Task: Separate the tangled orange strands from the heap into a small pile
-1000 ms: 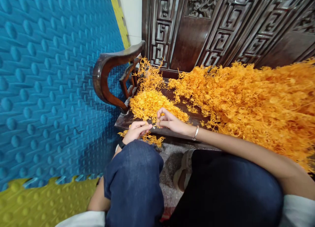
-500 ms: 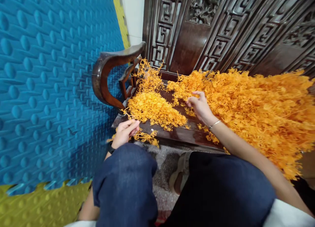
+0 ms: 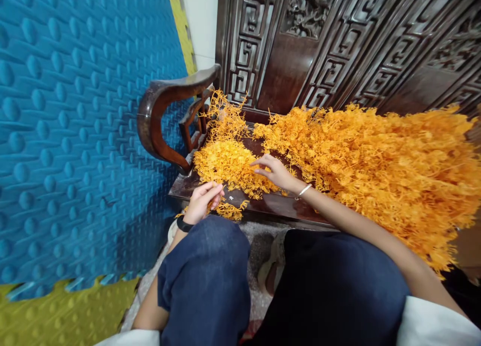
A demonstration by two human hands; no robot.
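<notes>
Near the front edge of the wooden seat, my left hand point(image 3: 203, 201) is closed in a pinch with a tiny orange tip at the fingers. Orange stringy pieces point(image 3: 231, 211) show below and beside it, partly hidden by the hand. My right hand point(image 3: 273, 170), fingers apart and holding nothing I can see, reaches over the edge of a small heap of bright yellow-orange curly plastic pieces point(image 3: 225, 160). Whether its fingertips touch the heap I cannot tell. A thin bracelet sits on the right wrist, a black band on the left.
A large orange pile point(image 3: 383, 160) covers the right of the dark seat point(image 3: 274, 203). Looser strands point(image 3: 227, 118) lie at the back left, by a curved wooden armrest point(image 3: 150, 118). A carved backrest point(image 3: 293, 68) rises behind. Blue foam mat point(image 3: 75, 135) lies left; my knees are in front.
My hands were together at a small piece, then parted, the right swinging out towards the large pile. Now the right is back left over the small heap; the left has shifted slightly right, still pinched.
</notes>
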